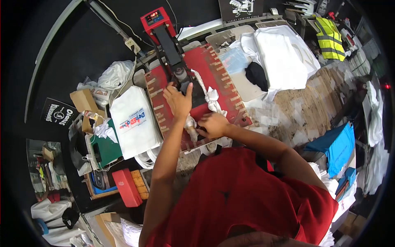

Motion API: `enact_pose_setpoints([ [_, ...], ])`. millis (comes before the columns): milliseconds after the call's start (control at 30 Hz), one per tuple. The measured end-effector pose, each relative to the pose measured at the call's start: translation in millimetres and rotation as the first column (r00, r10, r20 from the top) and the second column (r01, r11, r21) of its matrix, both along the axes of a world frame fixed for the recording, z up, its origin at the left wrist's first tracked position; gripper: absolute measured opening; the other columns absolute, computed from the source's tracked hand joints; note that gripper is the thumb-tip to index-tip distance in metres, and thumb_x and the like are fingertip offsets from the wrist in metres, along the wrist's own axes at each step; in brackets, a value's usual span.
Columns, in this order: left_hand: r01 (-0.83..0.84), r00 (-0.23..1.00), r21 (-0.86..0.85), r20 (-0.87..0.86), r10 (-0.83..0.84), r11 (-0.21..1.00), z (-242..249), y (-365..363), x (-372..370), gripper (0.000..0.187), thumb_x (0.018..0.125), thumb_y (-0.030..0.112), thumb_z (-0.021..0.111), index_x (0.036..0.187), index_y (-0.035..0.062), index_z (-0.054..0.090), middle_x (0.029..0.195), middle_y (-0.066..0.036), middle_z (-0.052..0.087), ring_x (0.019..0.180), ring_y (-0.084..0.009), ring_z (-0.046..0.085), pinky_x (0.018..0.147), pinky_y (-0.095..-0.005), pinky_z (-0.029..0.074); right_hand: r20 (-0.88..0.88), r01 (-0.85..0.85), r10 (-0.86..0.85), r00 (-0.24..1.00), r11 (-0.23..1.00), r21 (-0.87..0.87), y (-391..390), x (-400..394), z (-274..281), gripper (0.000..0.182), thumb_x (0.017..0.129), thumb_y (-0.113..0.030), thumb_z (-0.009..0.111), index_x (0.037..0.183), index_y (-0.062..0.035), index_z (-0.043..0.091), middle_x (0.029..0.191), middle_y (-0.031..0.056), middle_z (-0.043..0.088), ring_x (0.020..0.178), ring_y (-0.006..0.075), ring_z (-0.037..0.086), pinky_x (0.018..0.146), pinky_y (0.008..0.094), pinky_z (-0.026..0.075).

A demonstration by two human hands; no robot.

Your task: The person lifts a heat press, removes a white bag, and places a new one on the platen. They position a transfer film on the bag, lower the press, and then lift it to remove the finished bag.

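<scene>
In front of me is a red heat press (pixel 197 57) with a lit digital display (pixel 154 16). My left hand (pixel 180 101) lies flat on its middle, beside the dark centre mechanism, with thumb and fingers apart. My right hand (pixel 213 125) is at the press's front edge, fingers curled; what they hold, if anything, is hidden. Just left of it is a handle end wrapped in pale material (pixel 191 128). A lever bound with white cloth (pixel 212 99) runs above my right hand. White fabric (pixel 224 141) shows below the front edge.
Left of the press lies a stack of white printed bags (pixel 133 119). At the back right are folded white fabric (pixel 282 57) and a black cloth (pixel 256 76). The worn wooden table (pixel 304 109) extends right, towards a blue fabric item (pixel 335 144). A red box (pixel 127 187) sits lower left.
</scene>
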State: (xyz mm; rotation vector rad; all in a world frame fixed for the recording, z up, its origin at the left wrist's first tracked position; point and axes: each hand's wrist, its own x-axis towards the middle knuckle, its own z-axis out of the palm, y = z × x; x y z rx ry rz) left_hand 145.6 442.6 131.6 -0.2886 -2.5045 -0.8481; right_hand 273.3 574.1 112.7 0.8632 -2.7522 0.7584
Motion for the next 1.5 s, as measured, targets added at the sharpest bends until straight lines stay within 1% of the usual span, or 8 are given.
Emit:
enact_pose_setpoints([
  [300, -0.106, 0.895, 0.449, 0.431, -0.111, 0.887, -36, -25, -41, 0.104, 0.074, 0.054, 0.082, 0.135, -0.0113, 0.029, 0.136, -0.032, 0.043, 0.125, -0.0395, 0.049, 0.105, -0.0416, 0.039, 0.050, -0.156, 0.152, 0.987, 0.983, 0.095, 5, 5, -2, 0.055, 0.085, -0.057, 0.062, 0.093, -0.0027, 0.067, 0.096, 0.0140, 0.069, 0.096, 0.0311, 0.066, 0.083, 0.0431, 0.053],
  [467, -0.102, 0.607, 0.723, 0.589, -0.534, 0.683, -15, -33, -49, 0.085, 0.072, 0.042, 0.086, 0.130, -0.0093, 0.052, 0.127, -0.019, 0.059, 0.112, -0.0259, 0.058, 0.096, -0.0368, 0.045, 0.011, -0.156, 0.156, 0.988, 0.975, 0.160, -1, 16, -9, 0.066, 0.081, -0.065, 0.063, 0.098, -0.0021, 0.068, 0.104, 0.0139, 0.069, 0.099, 0.0315, 0.066, 0.087, 0.0439, 0.052],
  [667, -0.187, 0.616, 0.683, 0.642, -0.457, 0.706, -11, -25, -44, 0.075, 0.074, 0.042, 0.084, 0.128, -0.0033, 0.058, 0.121, -0.013, 0.064, 0.105, -0.0245, 0.062, 0.095, -0.0376, 0.047, 0.080, -0.049, 0.031, 0.996, 0.971, 0.233, -7, 18, -30, 0.063, 0.080, -0.066, 0.062, 0.097, -0.0059, 0.073, 0.096, 0.0154, 0.072, 0.094, 0.0331, 0.070, 0.083, 0.0462, 0.054],
  [767, -0.163, 0.444, 0.728, 0.657, -0.609, 0.666, -16, -29, -58, 0.069, 0.081, 0.040, 0.079, 0.132, 0.0014, 0.054, 0.121, -0.011, 0.063, 0.107, -0.0249, 0.060, 0.097, -0.0374, 0.045, 0.053, -0.012, 0.002, 0.999, 0.982, 0.187, -8, 22, -38, 0.058, 0.080, -0.065, 0.062, 0.082, -0.0085, 0.075, 0.081, 0.0151, 0.072, 0.079, 0.0346, 0.071, 0.072, 0.0467, 0.056],
  [800, -0.254, 0.428, 0.630, 0.753, -0.499, 0.734, -15, -31, -61, 0.068, 0.082, 0.041, 0.079, 0.133, 0.0011, 0.056, 0.125, -0.011, 0.063, 0.112, -0.0242, 0.058, 0.100, -0.0374, 0.042, 0.073, -0.025, 0.013, 0.997, 0.987, 0.160, -5, 22, -33, 0.057, 0.080, -0.064, 0.063, 0.081, -0.0089, 0.075, 0.081, 0.0159, 0.072, 0.079, 0.0353, 0.071, 0.073, 0.0474, 0.056],
  [867, -0.122, 0.572, 0.602, 0.692, -0.440, 0.789, -46, -39, -82, 0.072, 0.081, 0.042, 0.080, 0.133, -0.0034, 0.057, 0.130, -0.012, 0.061, 0.115, -0.0243, 0.057, 0.103, -0.0368, 0.039, 0.182, -0.074, 0.024, 0.983, 0.960, 0.270, -7, 21, -27, 0.056, 0.081, -0.063, 0.063, 0.079, -0.0087, 0.075, 0.079, 0.0164, 0.072, 0.079, 0.0361, 0.071, 0.072, 0.0481, 0.056],
  [1133, -0.123, 0.735, 0.657, 0.563, -0.377, 0.744, -12, -16, -35, 0.060, 0.084, 0.033, 0.079, 0.125, -0.0070, 0.061, 0.123, -0.014, 0.066, 0.111, -0.0226, 0.059, 0.101, -0.0344, 0.041, 0.025, -0.148, 0.148, 0.989, 0.989, -0.009, -2, 7, -52, 0.053, 0.078, -0.058, 0.067, 0.078, -0.0048, 0.069, 0.081, 0.0117, 0.068, 0.083, 0.0306, 0.066, 0.079, 0.0416, 0.052],
  [1500, -0.151, 0.769, 0.661, 0.546, -0.334, 0.735, -7, -8, -30, 0.057, 0.083, 0.032, 0.081, 0.119, -0.0072, 0.063, 0.113, -0.012, 0.068, 0.100, -0.0225, 0.061, 0.094, -0.0337, 0.044, 0.080, -0.140, 0.141, 0.987, 0.990, -0.021, 2, 4, -48, 0.053, 0.078, -0.057, 0.066, 0.082, -0.0045, 0.069, 0.087, 0.0090, 0.065, 0.086, 0.0277, 0.064, 0.080, 0.0390, 0.051],
])
